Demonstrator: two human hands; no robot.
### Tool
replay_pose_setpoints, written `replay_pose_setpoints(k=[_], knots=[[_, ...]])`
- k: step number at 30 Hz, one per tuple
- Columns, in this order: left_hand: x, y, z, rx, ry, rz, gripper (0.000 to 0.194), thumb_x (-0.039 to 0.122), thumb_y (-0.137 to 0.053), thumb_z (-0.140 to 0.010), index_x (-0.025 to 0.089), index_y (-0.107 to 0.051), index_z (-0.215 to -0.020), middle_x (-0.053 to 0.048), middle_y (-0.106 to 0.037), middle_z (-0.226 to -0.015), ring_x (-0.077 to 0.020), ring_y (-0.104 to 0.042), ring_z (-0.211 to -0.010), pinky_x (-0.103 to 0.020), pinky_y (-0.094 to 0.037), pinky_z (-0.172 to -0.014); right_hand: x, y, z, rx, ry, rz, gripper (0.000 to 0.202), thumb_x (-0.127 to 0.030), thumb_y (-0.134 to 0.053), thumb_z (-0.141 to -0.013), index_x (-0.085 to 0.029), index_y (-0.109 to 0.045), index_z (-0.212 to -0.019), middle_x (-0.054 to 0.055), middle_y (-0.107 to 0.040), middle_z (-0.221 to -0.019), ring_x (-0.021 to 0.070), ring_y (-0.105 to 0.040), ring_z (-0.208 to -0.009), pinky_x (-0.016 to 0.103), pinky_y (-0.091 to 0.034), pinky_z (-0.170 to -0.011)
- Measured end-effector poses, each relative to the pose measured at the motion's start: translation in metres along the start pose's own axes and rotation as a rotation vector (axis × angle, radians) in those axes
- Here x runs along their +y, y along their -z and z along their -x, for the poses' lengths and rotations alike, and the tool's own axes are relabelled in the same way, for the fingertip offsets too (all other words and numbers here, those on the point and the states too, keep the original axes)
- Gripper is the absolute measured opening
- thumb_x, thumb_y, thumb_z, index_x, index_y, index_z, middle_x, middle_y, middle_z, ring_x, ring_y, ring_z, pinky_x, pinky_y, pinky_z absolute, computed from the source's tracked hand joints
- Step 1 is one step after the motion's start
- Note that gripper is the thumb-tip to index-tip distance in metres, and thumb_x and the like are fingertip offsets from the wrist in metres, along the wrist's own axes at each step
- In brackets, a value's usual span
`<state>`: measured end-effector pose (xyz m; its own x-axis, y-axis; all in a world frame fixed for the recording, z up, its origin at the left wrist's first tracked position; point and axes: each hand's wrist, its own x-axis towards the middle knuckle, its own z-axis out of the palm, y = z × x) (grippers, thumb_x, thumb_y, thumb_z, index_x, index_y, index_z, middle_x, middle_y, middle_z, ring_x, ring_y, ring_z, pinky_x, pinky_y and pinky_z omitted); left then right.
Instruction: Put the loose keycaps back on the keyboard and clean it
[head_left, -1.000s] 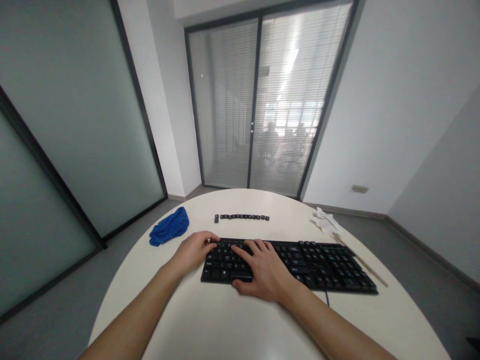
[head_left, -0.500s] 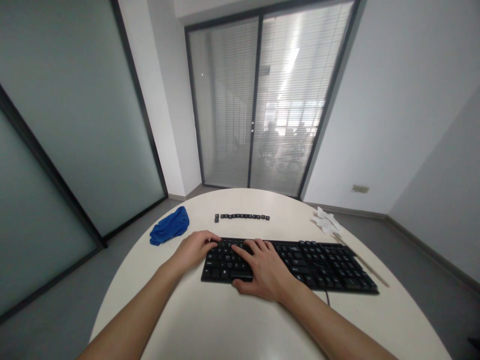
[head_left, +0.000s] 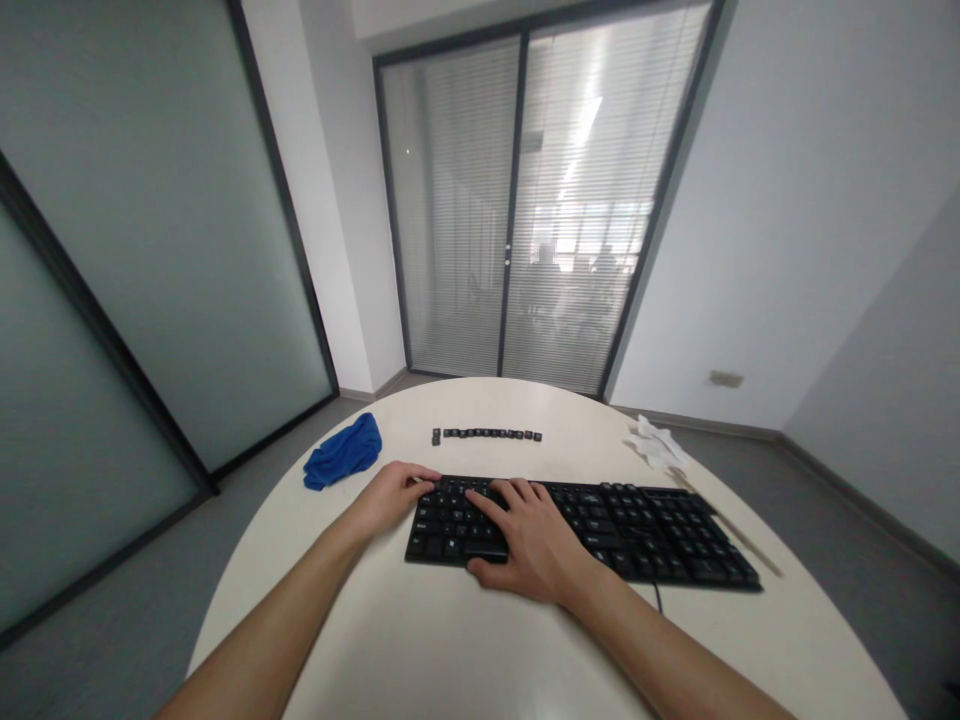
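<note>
the keyboard [head_left: 675,535] lies on the round table [head_left: 450,650], in front of the person, its long side running left to right; the left hand [head_left: 391,497] is at its upper left corner, fingers bent and thumb close to the forefinger; whether those 2 tips pinch a key or only touch the corner, i cannot tell at this size; the right hand [head_left: 536,540] is open over the left half, fingers parted and reaching to the upper rows, thumb out by the near edge, resting there rather than gripping; beyond the keyboard, loose keys [head_left: 491,433] stand in 1 row, with 2 more, 1 behind the other, at its left end; a blue cloth [head_left: 343,452] lies crumpled to the left; to the right are a white cloth [head_left: 655,445] and a thin stick [head_left: 739,535], the stick slanting just beside the keyboard; a cable [head_left: 658,598] shows at the near edge.
</note>
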<state>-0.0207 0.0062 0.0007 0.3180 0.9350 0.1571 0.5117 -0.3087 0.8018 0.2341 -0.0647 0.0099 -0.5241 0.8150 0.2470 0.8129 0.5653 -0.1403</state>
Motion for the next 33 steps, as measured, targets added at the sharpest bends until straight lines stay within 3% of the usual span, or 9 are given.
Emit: replay_pose_setpoints(k=[18,24,28,33], knots=[[0.0006,-0.0007,0.002,-0.026,-0.005,0.027,0.027,0.027,-0.063,-0.081,0.019,-0.079,-0.101,-0.008,-0.078,-0.106,-0.0262,-0.071,-0.101,-0.039,-0.05,-0.098,-0.0001,0.0012,0.0004,-0.011,-0.004,-0.01,0.083,-0.068,-0.064,-0.077,-0.029,-0.047,-0.148,0.013,-0.054,-0.139,0.0363,-0.045,-0.125,0.052,-0.031,-0.107],[0.0035,0.0025,0.0063,-0.056,-0.14,-0.173,0.026,0.027,-0.058,-0.088,0.024,-0.078,-0.104,-0.006,-0.076,-0.107,-0.0228,-0.068,-0.101,-0.033,-0.049,-0.092,0.0001,0.0001,-0.0001,-0.012,-0.001,-0.006,0.083,-0.068,-0.064,-0.077,-0.03,-0.046,-0.148,0.013,-0.053,-0.14,0.036,-0.045,-0.124,0.052,-0.031,-0.107],[0.0022,0.0037,0.006,-0.063,-0.117,-0.285,0.026,0.028,-0.057,-0.09,0.028,-0.077,-0.107,-0.003,-0.074,-0.113,-0.0229,-0.065,-0.106,-0.031,-0.048,-0.093,-0.0002,0.0004,-0.0001,-0.001,0.0,0.002,0.082,-0.068,-0.063,-0.077,-0.03,-0.046,-0.148,0.013,-0.054,-0.139,0.0358,-0.044,-0.124,0.052,-0.03,-0.107],[-0.0042,-0.0006,0.0039,-0.03,-0.074,-0.237,0.027,0.031,-0.057,-0.09,0.025,-0.077,-0.107,-0.005,-0.075,-0.113,-0.0235,-0.066,-0.107,-0.032,-0.048,-0.095,-0.0008,0.0011,0.0003,-0.003,0.001,0.0,0.082,-0.068,-0.063,-0.077,-0.029,-0.047,-0.147,0.013,-0.054,-0.139,0.0358,-0.045,-0.124,0.051,-0.031,-0.106]])
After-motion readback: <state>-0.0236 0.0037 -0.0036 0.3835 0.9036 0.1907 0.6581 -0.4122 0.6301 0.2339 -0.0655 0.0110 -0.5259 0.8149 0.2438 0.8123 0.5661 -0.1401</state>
